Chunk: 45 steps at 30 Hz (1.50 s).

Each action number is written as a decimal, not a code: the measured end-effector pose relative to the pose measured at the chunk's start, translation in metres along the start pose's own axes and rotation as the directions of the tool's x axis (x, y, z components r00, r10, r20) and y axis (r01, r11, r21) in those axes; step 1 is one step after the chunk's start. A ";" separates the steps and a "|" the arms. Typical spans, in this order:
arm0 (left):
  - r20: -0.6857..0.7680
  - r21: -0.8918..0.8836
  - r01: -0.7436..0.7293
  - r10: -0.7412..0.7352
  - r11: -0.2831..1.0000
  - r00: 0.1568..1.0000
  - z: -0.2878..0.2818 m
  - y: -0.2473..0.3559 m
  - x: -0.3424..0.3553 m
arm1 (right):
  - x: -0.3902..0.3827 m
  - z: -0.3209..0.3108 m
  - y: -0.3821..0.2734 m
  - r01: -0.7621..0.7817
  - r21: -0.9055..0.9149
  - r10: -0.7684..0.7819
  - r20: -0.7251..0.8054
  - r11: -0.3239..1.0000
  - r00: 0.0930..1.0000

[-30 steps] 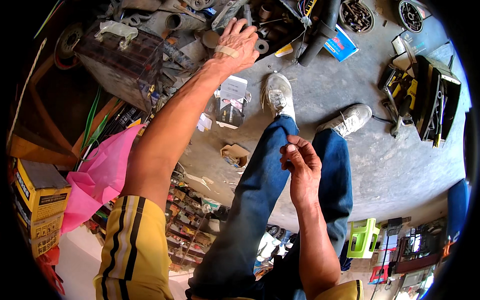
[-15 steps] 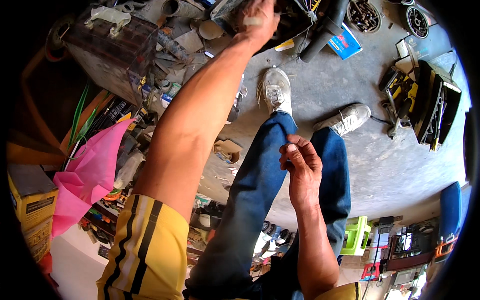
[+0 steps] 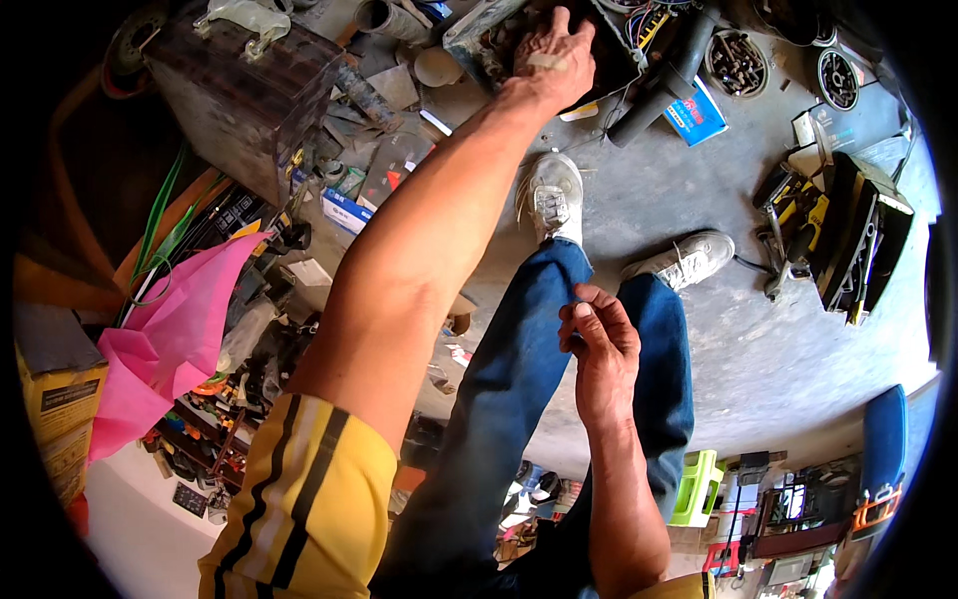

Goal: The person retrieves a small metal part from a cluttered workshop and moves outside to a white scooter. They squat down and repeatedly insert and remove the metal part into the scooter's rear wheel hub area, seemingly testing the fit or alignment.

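My left hand (image 3: 555, 62), with a tan strip of tape across its back, reaches into a dark open box (image 3: 461, 38) at the far middle. Two of its fingers stretch out and spread over the dark contents, which are too dim to name. Over my jeans (image 3: 519, 349), my right hand (image 3: 605, 349) is held up with its fingers curled and the thumb against them. Whatever lies between those fingertips, if anything, is too small to make out.
A dark pipe (image 3: 664, 85) and a blue packet (image 3: 697, 116) lie right of the box. Beyond are round containers of bolts (image 3: 736, 64). A tool box (image 3: 866, 235) stands at right, a brown case (image 3: 244, 100) at left. Pink sheeting (image 3: 175, 344) hangs nearer me.
My left hand has shifted right inside the box, and its fingers show more spread. The whole view has moved slightly. My right hand keeps its curled pose.
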<state>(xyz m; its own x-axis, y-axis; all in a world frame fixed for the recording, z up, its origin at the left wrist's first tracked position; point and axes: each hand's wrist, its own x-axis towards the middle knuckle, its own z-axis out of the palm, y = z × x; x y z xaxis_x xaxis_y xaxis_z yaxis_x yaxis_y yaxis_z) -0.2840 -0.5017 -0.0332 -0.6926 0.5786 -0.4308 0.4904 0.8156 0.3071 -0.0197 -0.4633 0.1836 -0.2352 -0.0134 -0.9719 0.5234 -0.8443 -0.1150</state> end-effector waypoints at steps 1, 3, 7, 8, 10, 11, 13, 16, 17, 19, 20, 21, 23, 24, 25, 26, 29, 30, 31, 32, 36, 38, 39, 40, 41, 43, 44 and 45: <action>-0.007 0.070 -0.038 0.039 0.997 0.999 0.004 -0.002 -0.001 | -0.001 -0.001 0.000 -0.003 0.003 0.003 -0.002 1.000 1.000; -0.032 0.124 -0.082 0.087 0.989 0.996 0.014 -0.009 -0.013 | 0.001 -0.004 0.000 0.014 0.003 -0.014 0.008 1.000 1.000; -0.079 0.105 -0.140 0.148 0.985 0.986 0.007 -0.026 -0.039 | 0.000 -0.002 -0.001 0.006 0.024 -0.006 -0.009 1.000 1.000; -0.094 0.125 -0.194 0.206 0.973 0.974 0.001 -0.035 -0.044 | 0.001 -0.002 -0.003 0.006 0.026 -0.006 -0.006 1.000 1.000; -0.114 0.126 -0.259 0.274 0.958 0.955 -0.008 -0.054 -0.061 | -0.001 -0.004 -0.003 -0.007 0.015 0.007 0.007 1.000 1.000; -0.099 0.103 -0.257 0.267 0.961 0.959 -0.011 -0.060 -0.066 | 0.000 -0.006 -0.001 -0.012 0.015 0.012 0.019 1.000 1.000; -0.075 0.044 -0.274 0.277 0.961 0.958 -0.015 -0.064 -0.062 | 0.002 -0.006 0.001 -0.002 0.023 0.001 0.026 1.000 1.000; -0.128 -0.104 -0.122 0.108 0.987 0.986 -0.010 -0.054 -0.037 | -0.001 -0.005 -0.004 -0.016 0.018 0.016 0.012 1.000 1.000; -0.135 -0.171 -0.054 0.031 0.984 0.990 -0.006 -0.050 -0.029 | -0.002 -0.005 -0.004 -0.019 0.020 0.018 0.012 1.000 1.000; -0.148 -0.150 0.058 -0.081 0.987 0.986 0.003 -0.048 -0.016 | -0.001 -0.005 -0.006 -0.018 0.025 0.018 0.012 1.000 1.000; -0.113 -0.124 0.124 -0.138 0.985 0.984 0.007 -0.048 -0.009 | 0.000 -0.007 -0.006 -0.016 0.026 0.016 0.012 1.000 1.000; -0.075 -0.091 0.186 -0.193 0.978 0.978 0.007 -0.044 -0.004 | 0.000 -0.007 -0.006 -0.013 0.029 0.013 0.008 0.999 1.000; -0.030 -0.144 0.334 -0.341 0.931 0.939 0.004 -0.035 0.005 | 0.000 -0.007 -0.006 -0.006 0.033 0.006 0.003 0.999 1.000; -0.003 -0.143 0.388 -0.392 0.911 0.920 0.000 -0.030 0.011 | 0.000 -0.007 -0.005 -0.007 0.037 0.007 0.004 0.999 1.000; 0.024 -0.140 0.440 -0.441 0.887 0.897 -0.003 -0.024 0.013 | 0.000 -0.007 -0.004 -0.008 0.040 0.007 0.006 0.999 1.000; -0.085 -0.181 0.419 -0.438 0.890 0.895 0.001 -0.018 0.009 | -0.002 -0.007 -0.003 -0.007 0.043 0.006 0.008 0.999 1.000; -0.301 -0.199 -0.023 -0.038 0.980 0.953 0.017 -0.012 -0.015 | 0.002 -0.006 -0.008 -0.049 0.056 0.049 0.017 0.997 0.999; -0.383 -0.272 -0.168 0.054 0.948 0.922 0.023 -0.009 -0.022 | 0.003 -0.006 -0.008 -0.040 0.053 0.039 0.025 0.998 0.999; -0.297 -0.288 -0.138 0.049 0.948 0.954 0.014 0.002 -0.030 | 0.003 -0.007 -0.008 -0.033 0.055 0.032 0.018 0.998 0.999; -0.249 -0.284 -0.137 0.065 0.949 0.966 0.001 0.008 -0.029 | 0.003 -0.007 -0.007 -0.027 0.058 0.026 0.010 0.998 1.000; -0.226 0.028 -0.026 0.032 0.999 0.974 -0.003 -0.050 -0.008 | -0.001 -0.008 -0.009 -0.028 0.060 0.028 0.009 0.998 1.000; 0.013 0.256 0.123 -0.131 0.959 0.991 -0.011 -0.053 0.003 | 0.001 -0.007 -0.010 -0.032 0.066 0.031 0.013 0.997 0.999; 0.041 0.280 0.125 -0.142 0.952 0.989 -0.005 -0.064 0.011 | -0.002 -0.006 -0.011 -0.034 0.066 0.033 0.019 0.997 0.999; -0.002 0.306 0.108 -0.113 0.946 0.994 -0.003 -0.064 0.012 | -0.002 -0.006 -0.013 -0.034 0.070 0.033 0.018 0.997 0.999; -0.044 0.333 0.092 -0.082 0.938 0.996 -0.001 -0.064 0.012 | -0.004 -0.008 -0.013 -0.040 0.073 0.038 0.032 0.997 0.999; 0.271 0.318 0.115 -0.207 0.941 0.940 -0.040 -0.014 0.019 | 0.000 -0.009 -0.019 -0.022 0.095 0.020 0.016 0.995 1.000; 0.242 0.321 0.077 -0.161 0.944 0.957 -0.036 -0.021 0.019 | -0.002 -0.009 -0.023 -0.013 0.096 0.011 0.018 0.995 1.000; 0.212 0.326 0.038 -0.112 0.945 0.971 -0.027 -0.034 0.018 | -0.002 -0.006 -0.028 -0.012 0.100 0.012 0.001 0.995 1.000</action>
<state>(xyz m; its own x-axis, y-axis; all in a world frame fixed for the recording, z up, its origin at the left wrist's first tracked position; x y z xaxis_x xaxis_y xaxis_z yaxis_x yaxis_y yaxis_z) -0.3276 -0.5193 -0.0290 -0.6149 0.4706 -0.6328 0.6095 0.7928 -0.0025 -0.0290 -0.4362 0.1879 -0.2303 -0.0240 -0.9728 0.4420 -0.8932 -0.0827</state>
